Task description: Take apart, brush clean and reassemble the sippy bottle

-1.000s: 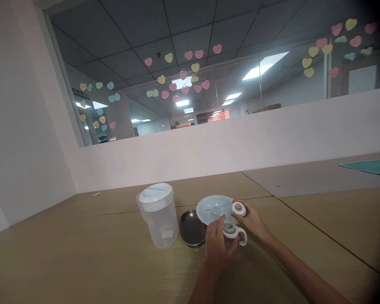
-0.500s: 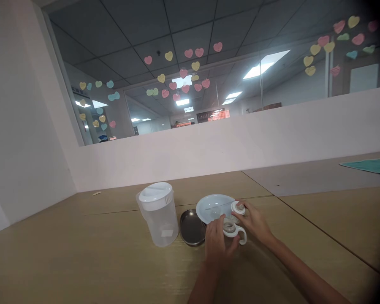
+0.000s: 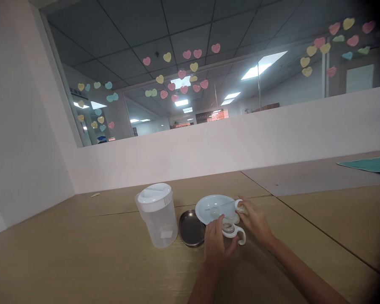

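Note:
My left hand (image 3: pixel 215 242) is wrapped round a baby bottle (image 3: pixel 228 228), whose open round mouth faces up. A white curved handle (image 3: pixel 241 235) sticks out from the bottle's right side. Just beyond it, my right hand (image 3: pixel 255 221) pinches a white ring-shaped bottle top (image 3: pixel 238 205) with a clear part at its centre, tilted on its side. The top is apart from the bottle, over the right rim of a pale blue bowl (image 3: pixel 203 204). Inside the bowl lies something clear and rounded (image 3: pixel 214 211). A thin line crosses the bowl towards the top; I cannot tell what it is.
Left of the bowl stands a clear plastic pitcher (image 3: pixel 161 226) with a white lid. Between them is a shallow dark metal dish (image 3: pixel 191 230). A teal cloth (image 3: pixel 370 164) lies at the far right of the wooden table (image 3: pixel 98 257), which meets a white wall (image 3: pixel 183 154).
My right hand has turned the bottle top from facing up to its side and shifted it slightly away from the bottle. My left hand stays on the bottle.

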`<state>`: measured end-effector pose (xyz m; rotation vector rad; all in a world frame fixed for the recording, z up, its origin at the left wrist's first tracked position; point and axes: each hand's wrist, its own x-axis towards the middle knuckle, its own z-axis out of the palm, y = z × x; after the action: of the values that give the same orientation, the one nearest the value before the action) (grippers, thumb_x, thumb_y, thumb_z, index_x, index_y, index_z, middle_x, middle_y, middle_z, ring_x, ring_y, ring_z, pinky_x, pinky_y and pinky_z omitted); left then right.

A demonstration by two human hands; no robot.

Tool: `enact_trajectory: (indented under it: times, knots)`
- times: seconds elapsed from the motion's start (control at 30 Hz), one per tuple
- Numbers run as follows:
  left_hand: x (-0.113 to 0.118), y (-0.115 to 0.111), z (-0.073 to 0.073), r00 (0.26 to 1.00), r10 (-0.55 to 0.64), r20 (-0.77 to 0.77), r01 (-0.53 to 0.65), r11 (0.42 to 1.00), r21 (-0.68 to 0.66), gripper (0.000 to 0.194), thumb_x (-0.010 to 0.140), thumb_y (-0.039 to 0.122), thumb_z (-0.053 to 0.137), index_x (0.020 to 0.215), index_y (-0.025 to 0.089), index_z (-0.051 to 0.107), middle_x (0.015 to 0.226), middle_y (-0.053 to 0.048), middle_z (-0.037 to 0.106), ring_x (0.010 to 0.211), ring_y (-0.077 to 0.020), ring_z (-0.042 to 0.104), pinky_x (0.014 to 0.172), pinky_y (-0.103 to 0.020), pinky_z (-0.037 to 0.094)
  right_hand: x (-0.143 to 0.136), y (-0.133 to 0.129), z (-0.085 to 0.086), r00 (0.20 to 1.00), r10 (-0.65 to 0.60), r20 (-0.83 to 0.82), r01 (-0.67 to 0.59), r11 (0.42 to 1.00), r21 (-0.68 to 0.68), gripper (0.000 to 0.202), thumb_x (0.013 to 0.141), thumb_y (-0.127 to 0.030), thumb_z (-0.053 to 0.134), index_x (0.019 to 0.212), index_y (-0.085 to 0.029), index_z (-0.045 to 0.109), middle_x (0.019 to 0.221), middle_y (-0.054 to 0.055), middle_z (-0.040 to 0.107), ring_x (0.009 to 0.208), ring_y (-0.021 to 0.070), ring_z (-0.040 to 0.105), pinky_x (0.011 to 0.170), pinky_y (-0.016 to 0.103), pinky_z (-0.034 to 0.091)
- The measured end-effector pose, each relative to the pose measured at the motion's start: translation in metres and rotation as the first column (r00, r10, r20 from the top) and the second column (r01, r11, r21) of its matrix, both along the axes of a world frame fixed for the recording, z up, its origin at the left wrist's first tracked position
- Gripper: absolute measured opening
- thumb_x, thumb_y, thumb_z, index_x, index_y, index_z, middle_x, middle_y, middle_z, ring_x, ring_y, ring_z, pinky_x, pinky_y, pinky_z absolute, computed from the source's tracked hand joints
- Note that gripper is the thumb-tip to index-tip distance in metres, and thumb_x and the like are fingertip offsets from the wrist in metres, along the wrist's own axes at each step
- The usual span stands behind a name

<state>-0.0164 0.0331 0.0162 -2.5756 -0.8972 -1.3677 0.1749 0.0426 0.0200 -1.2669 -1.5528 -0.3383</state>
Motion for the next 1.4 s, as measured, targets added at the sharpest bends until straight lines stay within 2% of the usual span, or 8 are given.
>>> enact_trajectory:
  times: [0.13, 0.37, 0.63, 0.77, 0.93, 1.07, 1.23, 1.4]
  knots:
    - [0.000, -0.001, 0.000, 1.000, 0.003, 0.000, -0.003, 1.000, 0.005, 0.058, 0.082, 0.041, 0.052, 0.129, 0.010, 0.038, 0.112, -0.016, 0.058, 0.100, -0.0254, 0.056, 0.086, -0.042, 0.047, -0.003, -0.003, 0.002, 0.992, -0.050, 0.118, 0.044, 0.997, 0.058, 0.019, 0.088, -0.030, 0.041, 0.098, -0.023, 0.055, 0.125, 0.008, 0.055, 0.112, 0.0219, 0.054, 0.088, 0.035, 0.048]
    - [0.000, -0.001, 0.000, 1.000, 0.010, -0.007, -0.010, 0.999, 0.035, 0.057, 0.082, 0.043, 0.051, 0.128, 0.010, 0.040, 0.110, -0.016, 0.059, 0.099, -0.0256, 0.056, 0.085, -0.041, 0.047, -0.006, -0.007, 0.004, 0.973, -0.120, 0.198, 0.126, 0.992, -0.020, 0.026, 0.088, -0.032, 0.042, 0.107, -0.025, 0.058, 0.110, 0.007, 0.058, 0.082, 0.0173, 0.063, 0.061, 0.027, 0.052]
    - [0.000, -0.003, -0.001, 1.000, 0.024, -0.004, -0.024, 1.000, 0.010, 0.057, 0.082, 0.043, 0.051, 0.129, 0.011, 0.040, 0.111, -0.016, 0.059, 0.101, -0.0258, 0.056, 0.086, -0.041, 0.047, 0.003, -0.002, 0.001, 0.938, -0.036, 0.345, 0.021, 0.999, 0.047, 0.039, 0.082, -0.009, 0.037, 0.106, -0.026, 0.063, 0.111, 0.006, 0.060, 0.116, 0.0249, 0.045, 0.092, 0.041, 0.044]
    - [0.000, -0.004, -0.001, 1.000, 0.015, -0.005, -0.015, 1.000, -0.017, 0.058, 0.082, 0.042, 0.052, 0.129, 0.011, 0.039, 0.113, -0.016, 0.058, 0.103, -0.0259, 0.055, 0.088, -0.042, 0.046, 0.003, -0.001, -0.003, 0.909, -0.038, 0.414, 0.038, 0.999, 0.007, 0.039, 0.081, -0.010, 0.043, 0.112, -0.027, 0.060, 0.119, 0.005, 0.058, 0.121, 0.0259, 0.042, 0.092, 0.041, 0.044]
    - [0.000, -0.004, 0.000, 1.000, 0.003, -0.003, -0.003, 1.000, -0.031, 0.057, 0.084, 0.044, 0.049, 0.130, 0.011, 0.039, 0.114, -0.017, 0.057, 0.103, -0.0268, 0.054, 0.088, -0.045, 0.046, 0.001, 0.001, -0.007, 0.895, -0.061, 0.442, 0.087, 0.995, -0.040, 0.052, 0.079, -0.007, 0.040, 0.126, -0.028, 0.049, 0.123, 0.004, 0.058, 0.119, 0.0275, 0.044, 0.088, 0.042, 0.047]
    - [-0.001, -0.003, 0.001, 1.000, 0.006, -0.006, -0.007, 1.000, -0.013, 0.057, 0.083, 0.044, 0.050, 0.129, 0.011, 0.039, 0.112, -0.016, 0.058, 0.101, -0.0255, 0.055, 0.087, -0.042, 0.047, -0.004, -0.001, -0.004, 0.897, -0.086, 0.433, 0.123, 0.991, -0.058, 0.043, 0.080, -0.008, 0.041, 0.118, -0.023, 0.054, 0.119, 0.008, 0.060, 0.115, 0.0283, 0.048, 0.082, 0.041, 0.050]
    - [-0.001, -0.003, 0.001, 1.000, 0.012, -0.003, -0.012, 0.999, 0.037, 0.057, 0.083, 0.043, 0.051, 0.128, 0.011, 0.040, 0.112, -0.016, 0.059, 0.101, -0.0251, 0.056, 0.085, -0.041, 0.048, -0.007, -0.002, -0.004, 0.883, -0.010, 0.470, 0.045, 0.997, -0.063, 0.025, 0.080, -0.009, 0.047, 0.095, -0.022, 0.062, 0.126, 0.006, 0.056, 0.121, 0.0288, 0.044, 0.087, 0.042, 0.048]
    - [-0.001, -0.002, 0.000, 1.000, 0.009, -0.003, -0.009, 1.000, 0.015, 0.057, 0.083, 0.042, 0.052, 0.129, 0.011, 0.039, 0.113, -0.016, 0.058, 0.102, -0.0255, 0.056, 0.086, -0.042, 0.047, -0.007, 0.002, -0.008, 0.921, 0.080, 0.381, -0.058, 0.996, -0.068, 0.030, 0.080, -0.015, 0.049, 0.107, -0.023, 0.060, 0.140, 0.009, 0.039, 0.131, 0.0275, 0.032, 0.098, 0.043, 0.040]
